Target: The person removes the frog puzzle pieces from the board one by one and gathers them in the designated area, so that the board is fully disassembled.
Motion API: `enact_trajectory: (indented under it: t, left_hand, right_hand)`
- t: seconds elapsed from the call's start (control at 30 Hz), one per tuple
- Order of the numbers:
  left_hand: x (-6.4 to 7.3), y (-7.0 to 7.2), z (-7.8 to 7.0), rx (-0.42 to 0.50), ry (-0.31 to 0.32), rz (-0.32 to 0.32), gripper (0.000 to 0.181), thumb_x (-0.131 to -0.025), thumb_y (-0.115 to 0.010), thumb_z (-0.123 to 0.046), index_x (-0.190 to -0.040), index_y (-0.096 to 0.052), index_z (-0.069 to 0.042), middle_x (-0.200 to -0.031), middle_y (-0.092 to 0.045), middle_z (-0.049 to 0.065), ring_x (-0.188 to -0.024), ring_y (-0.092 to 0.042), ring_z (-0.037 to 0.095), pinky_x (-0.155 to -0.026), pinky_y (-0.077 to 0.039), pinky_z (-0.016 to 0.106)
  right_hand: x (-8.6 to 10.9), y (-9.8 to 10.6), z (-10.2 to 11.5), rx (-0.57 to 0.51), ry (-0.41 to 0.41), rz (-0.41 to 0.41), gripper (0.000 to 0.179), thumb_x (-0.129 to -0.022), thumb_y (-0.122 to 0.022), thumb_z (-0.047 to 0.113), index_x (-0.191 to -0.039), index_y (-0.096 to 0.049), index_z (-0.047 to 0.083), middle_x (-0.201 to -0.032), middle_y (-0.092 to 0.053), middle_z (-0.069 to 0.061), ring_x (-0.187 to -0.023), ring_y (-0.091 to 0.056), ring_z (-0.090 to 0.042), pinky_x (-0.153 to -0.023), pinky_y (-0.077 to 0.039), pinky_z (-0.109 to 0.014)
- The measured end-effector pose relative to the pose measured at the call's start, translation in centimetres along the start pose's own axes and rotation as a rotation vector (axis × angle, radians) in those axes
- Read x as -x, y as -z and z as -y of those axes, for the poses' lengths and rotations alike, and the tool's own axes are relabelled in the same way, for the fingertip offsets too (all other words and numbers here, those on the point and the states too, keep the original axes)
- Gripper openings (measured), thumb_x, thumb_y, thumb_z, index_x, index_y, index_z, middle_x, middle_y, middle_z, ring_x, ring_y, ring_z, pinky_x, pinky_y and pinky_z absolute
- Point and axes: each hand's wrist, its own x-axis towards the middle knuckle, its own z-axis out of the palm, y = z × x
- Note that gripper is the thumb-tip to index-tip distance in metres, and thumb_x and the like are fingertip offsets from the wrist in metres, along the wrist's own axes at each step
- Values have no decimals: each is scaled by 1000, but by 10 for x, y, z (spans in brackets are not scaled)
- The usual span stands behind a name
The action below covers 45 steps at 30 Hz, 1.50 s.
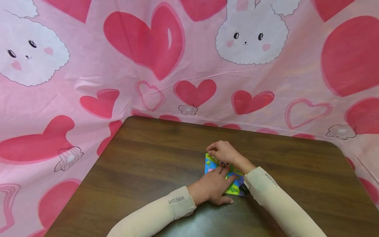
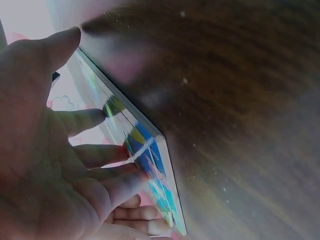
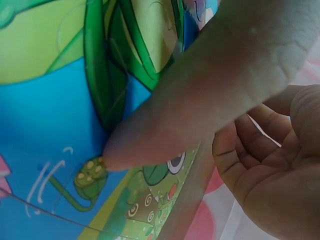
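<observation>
A jigsaw puzzle [image 1: 209, 168] with a bright cartoon picture lies flat on the table, partly covered by both hands. My left hand [image 1: 217, 187] rests on it with fingers spread. In the left wrist view, the fingertips touch the face of the thin, pale-edged board [image 2: 159, 155]. My right hand [image 1: 226, 153] is at the far left corner, where its curled fingers and thumb pinch the edge. Fine seams and a green figure show on the puzzle [image 3: 45, 120] in the right wrist view. There, a finger [image 3: 165, 130] lies across the picture, and the curled right hand [image 3: 275, 175] is beyond.
The brown wooden table [image 1: 142, 158] stretches out around the puzzle. Behind and to its left hangs a pink cloth [image 1: 204, 62] with hearts and rabbits. A small black device [image 1: 244, 190] sits at the right wrist, over the puzzle's near right corner.
</observation>
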Motion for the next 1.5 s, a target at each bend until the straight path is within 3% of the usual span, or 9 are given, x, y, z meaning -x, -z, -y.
enact_trajectory:
  t: [0.53, 0.9, 1.3, 1.5]
  left_hand:
    - [-2, -1, 0, -3, 3, -5, 84, -92, -53, -72, -158, -33, -25, -162, -32, 13, -151, -33, 30, -120, -33, 32]
    - [0, 0, -2, -6, 12, 19, 84, -92, -52, -72, -159, -32, -26, -166, -26, 14, -154, -26, 30, -120, -33, 31]
    - [0, 0, -1, -45, 1, -5, 84, -92, -49, -74, -159, -33, -25, -165, -27, 14, -153, -27, 29, -116, -39, 32]
    - [-1, 1, 0, 10, 14, 17, 83, -91, -50, -75, -158, -33, -28, -165, -28, 9, -152, -29, 27, -112, -44, 37]
  right_hand:
    - [0, 1, 1, 1, 35, 15, 21, -101, -61, 13, -116, -76, 14, -113, -76, -2, -90, -64, -15, -85, -54, -37]
    - [3, -2, -4, -1, 82, 12, 31, -92, -61, -2, -114, -76, 13, -100, -68, -1, -88, -54, -16, -82, -49, -33]
    - [11, -3, -3, -94, 101, 33, 30, -93, -64, -1, -115, -75, 16, -103, -62, -4, -84, -51, -18, -77, -45, -31]
    - [14, -7, -10, -128, 129, 38, 33, -93, -64, -2, -117, -74, 18, -113, -65, -4, -88, -53, -18, -80, -46, -33]
